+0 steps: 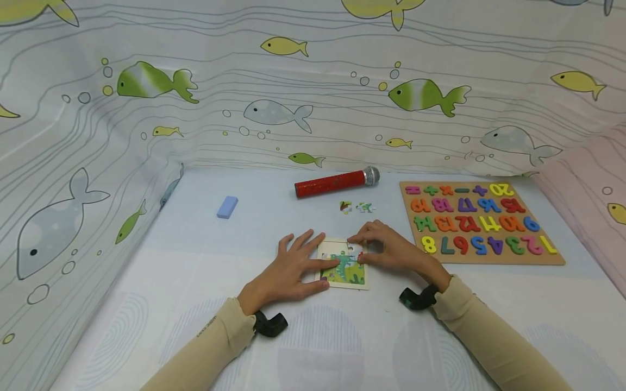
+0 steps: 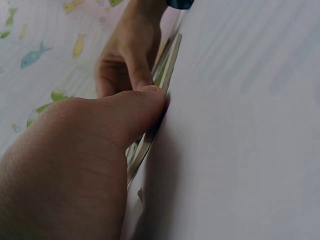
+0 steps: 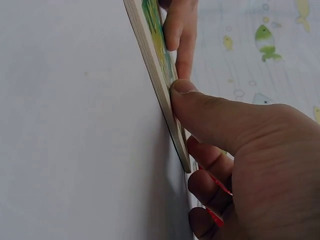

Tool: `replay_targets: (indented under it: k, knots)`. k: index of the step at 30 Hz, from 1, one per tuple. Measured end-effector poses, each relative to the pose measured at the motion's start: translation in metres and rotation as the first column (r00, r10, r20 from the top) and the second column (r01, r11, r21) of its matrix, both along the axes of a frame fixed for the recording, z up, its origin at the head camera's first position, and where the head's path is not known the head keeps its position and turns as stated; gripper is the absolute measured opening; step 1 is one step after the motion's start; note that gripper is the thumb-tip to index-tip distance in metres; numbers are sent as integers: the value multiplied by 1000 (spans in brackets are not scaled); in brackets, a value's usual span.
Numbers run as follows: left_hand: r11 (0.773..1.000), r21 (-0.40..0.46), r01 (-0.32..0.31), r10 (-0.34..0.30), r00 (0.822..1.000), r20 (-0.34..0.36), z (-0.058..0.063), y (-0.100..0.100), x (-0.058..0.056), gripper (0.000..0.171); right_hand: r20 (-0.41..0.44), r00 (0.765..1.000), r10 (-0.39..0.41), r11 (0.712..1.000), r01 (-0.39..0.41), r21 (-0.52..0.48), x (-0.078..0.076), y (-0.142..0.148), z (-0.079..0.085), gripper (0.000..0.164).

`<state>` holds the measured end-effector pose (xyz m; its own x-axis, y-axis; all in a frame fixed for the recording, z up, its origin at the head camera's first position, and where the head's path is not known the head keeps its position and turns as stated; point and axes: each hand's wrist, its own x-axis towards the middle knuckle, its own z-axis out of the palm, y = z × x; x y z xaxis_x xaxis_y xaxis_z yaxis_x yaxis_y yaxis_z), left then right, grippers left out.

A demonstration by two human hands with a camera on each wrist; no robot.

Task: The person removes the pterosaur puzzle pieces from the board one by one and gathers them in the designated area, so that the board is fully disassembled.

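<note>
A small jigsaw puzzle (image 1: 348,274) in a pale wooden frame lies on the table, showing a green animal on grass. My left hand (image 1: 297,269) rests over its left side with fingers spread, the index finger reaching onto the picture and the thumb at the lower edge. At the upper right corner, my right hand (image 1: 391,247) pinches a puzzle piece (image 1: 355,250) between thumb and index finger. Whether that piece sits flush cannot be told. The right wrist view shows the right thumb (image 3: 200,105) against the frame's edge, other fingers curled beside it.
Beyond the puzzle lie two loose puzzle pieces (image 1: 365,207) and a red microphone (image 1: 332,183). A blue block (image 1: 227,207) is at the left. To the right is a wooden number board (image 1: 489,259) with coloured digits. Fish-patterned cloth (image 1: 313,76) walls the table's back and sides.
</note>
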<state>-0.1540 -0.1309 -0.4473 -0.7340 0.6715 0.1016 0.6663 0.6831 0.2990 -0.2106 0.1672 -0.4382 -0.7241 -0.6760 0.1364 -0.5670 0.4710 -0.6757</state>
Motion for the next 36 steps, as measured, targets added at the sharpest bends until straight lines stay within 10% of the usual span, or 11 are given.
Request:
replay_targets:
  k: [36]
  knots:
    - [1000,7,-1,1,1000,3,-2,-1,0,52,-24,999,44,979,-48,-200,-3,2,-9,37]
